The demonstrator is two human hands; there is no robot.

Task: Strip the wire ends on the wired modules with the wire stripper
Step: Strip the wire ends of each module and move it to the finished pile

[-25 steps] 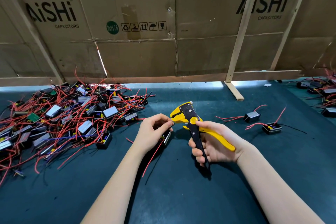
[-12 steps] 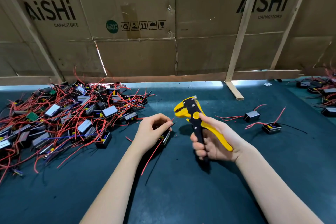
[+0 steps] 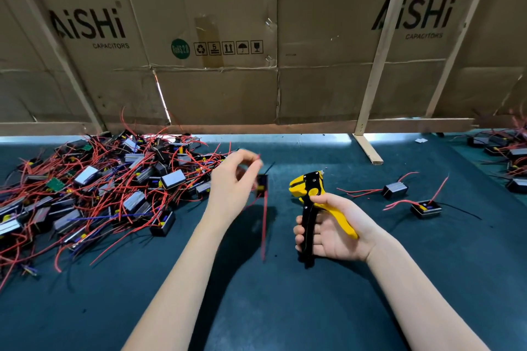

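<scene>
My right hand (image 3: 333, 232) grips the yellow and black wire stripper (image 3: 310, 196) by its handles, jaws pointing up and to the left. To its left, my left hand (image 3: 231, 182) is raised and blurred, pinching red wire ends at its fingertips. A small black wired module (image 3: 261, 185) hangs just right of that hand, with a red wire (image 3: 264, 225) dangling straight down from it. A gap separates the stripper's jaws from the module.
A big heap of black wired modules with red wires (image 3: 94, 191) covers the left of the dark green table (image 3: 285, 308). Two modules (image 3: 395, 189) (image 3: 426, 208) lie to the right, more (image 3: 504, 157) at the far right edge. A cardboard wall (image 3: 216, 37) with wooden struts (image 3: 368, 148) closes the back.
My left hand has lifted up from the table, raising the module with its wire hanging. The stripper has moved away from the left hand and its handles have spread apart.
</scene>
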